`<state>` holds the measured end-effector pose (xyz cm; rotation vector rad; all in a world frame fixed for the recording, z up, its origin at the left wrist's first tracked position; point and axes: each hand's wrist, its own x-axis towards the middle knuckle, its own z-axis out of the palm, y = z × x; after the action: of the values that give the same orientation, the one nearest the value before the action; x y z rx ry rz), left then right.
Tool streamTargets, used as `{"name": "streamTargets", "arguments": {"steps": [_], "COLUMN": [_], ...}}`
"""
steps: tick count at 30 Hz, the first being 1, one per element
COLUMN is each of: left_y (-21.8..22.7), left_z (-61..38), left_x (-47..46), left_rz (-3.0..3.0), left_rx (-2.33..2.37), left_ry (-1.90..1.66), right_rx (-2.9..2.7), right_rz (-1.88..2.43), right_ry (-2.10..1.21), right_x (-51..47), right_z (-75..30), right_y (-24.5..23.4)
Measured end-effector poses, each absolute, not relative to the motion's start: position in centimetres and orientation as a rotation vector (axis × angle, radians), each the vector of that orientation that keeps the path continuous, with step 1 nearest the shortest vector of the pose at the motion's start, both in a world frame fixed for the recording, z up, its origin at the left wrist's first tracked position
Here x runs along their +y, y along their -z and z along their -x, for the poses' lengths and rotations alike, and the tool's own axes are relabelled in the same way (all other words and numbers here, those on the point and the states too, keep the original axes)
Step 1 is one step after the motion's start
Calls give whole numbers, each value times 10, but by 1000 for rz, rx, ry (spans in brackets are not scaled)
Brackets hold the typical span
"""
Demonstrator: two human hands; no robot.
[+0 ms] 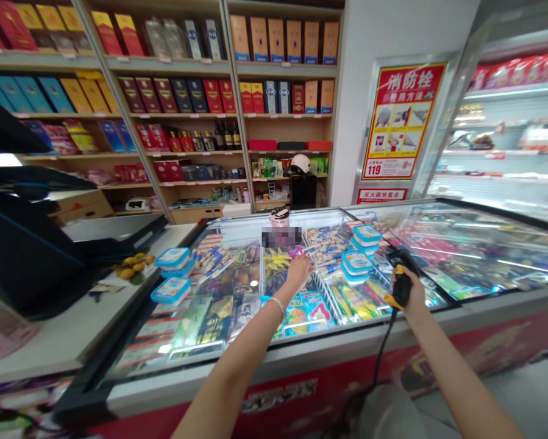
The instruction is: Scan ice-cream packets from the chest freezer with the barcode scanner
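Observation:
My right hand (413, 296) is closed round a black and yellow barcode scanner (400, 281), held over the right part of the freezer chest's glass lid (237, 286); its black cable (380, 356) hangs down in front of the chest. My left hand (298, 271), a bracelet on its wrist, stretches across the lid's middle. Its fingertips reach a small pink thing (295, 250); whether they grip it is unclear. Just beyond, a person's capped head (279, 216) shows at the chest's far edge.
Blue-lidded tubs (172, 259) (356, 262) stand on the glass. A white counter (49, 332) at left carries a black screen (22, 244) and yellow fruit (134, 266). Shelves of boxes (186, 91) fill the back wall. A red poster (402, 122) and a chilled cabinet (511, 122) stand at right.

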<state>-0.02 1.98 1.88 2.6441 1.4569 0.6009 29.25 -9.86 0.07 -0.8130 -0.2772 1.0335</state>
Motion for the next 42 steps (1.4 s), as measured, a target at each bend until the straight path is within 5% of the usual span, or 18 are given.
{"name": "streamTargets", "arguments": {"steps": [16,26,42], "left_y": [-68,-44,-43], "left_z": [138,196,198], "left_x": [4,11,7], "left_rz": [-2236,-2197,-2336], "left_rx": [1616,2101,2244], "left_ry": [-1224,-1404,-1278], "right_rx": [-724,-842,-903], "right_rz": [710,924,951], "right_ry": [-1106,-1448,-1456], "right_x": [-96,-18,-28], "right_z": [-151,-10,-9], "right_y": [-108,-49,-26]}}
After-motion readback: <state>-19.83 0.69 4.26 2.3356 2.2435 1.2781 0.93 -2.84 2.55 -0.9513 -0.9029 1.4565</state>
